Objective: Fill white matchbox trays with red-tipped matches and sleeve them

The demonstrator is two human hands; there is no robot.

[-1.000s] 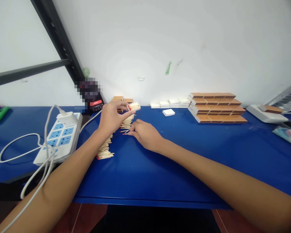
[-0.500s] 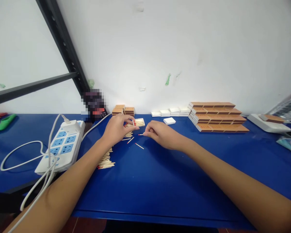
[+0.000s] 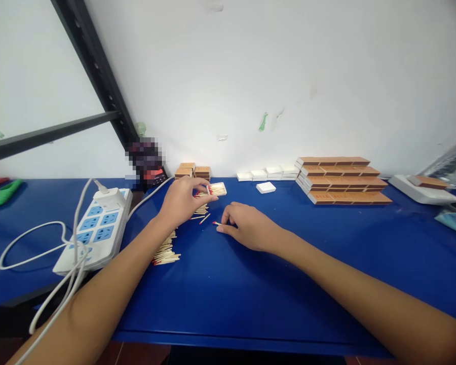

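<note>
My left hand (image 3: 186, 198) is closed on a small white matchbox tray (image 3: 221, 185), thumb and fingers at its left end. Red-headed matches (image 3: 215, 190) lie inside the tray. Below and right of it, my right hand (image 3: 247, 225) pinches over the blue table, with the red end of a match (image 3: 217, 223) sticking out left of the fingertips; whether it is one match or two I cannot tell. A loose match (image 3: 204, 219) lies between the hands. Under my left hand and forearm are piles of matches (image 3: 167, 255), partly hidden.
Brown matchboxes (image 3: 342, 182) are stacked in steps at the right, near white trays (image 3: 273, 174) along the wall. A single white tray (image 3: 266, 188) lies before them. More matchboxes (image 3: 186, 171) stand behind my left hand. A power strip (image 3: 99, 230) with white cables is at the left.
My right hand has moved down and slightly left to where a loose match lay; that match no longer lies free on the table. My left hand keeps its hold on the tray.
</note>
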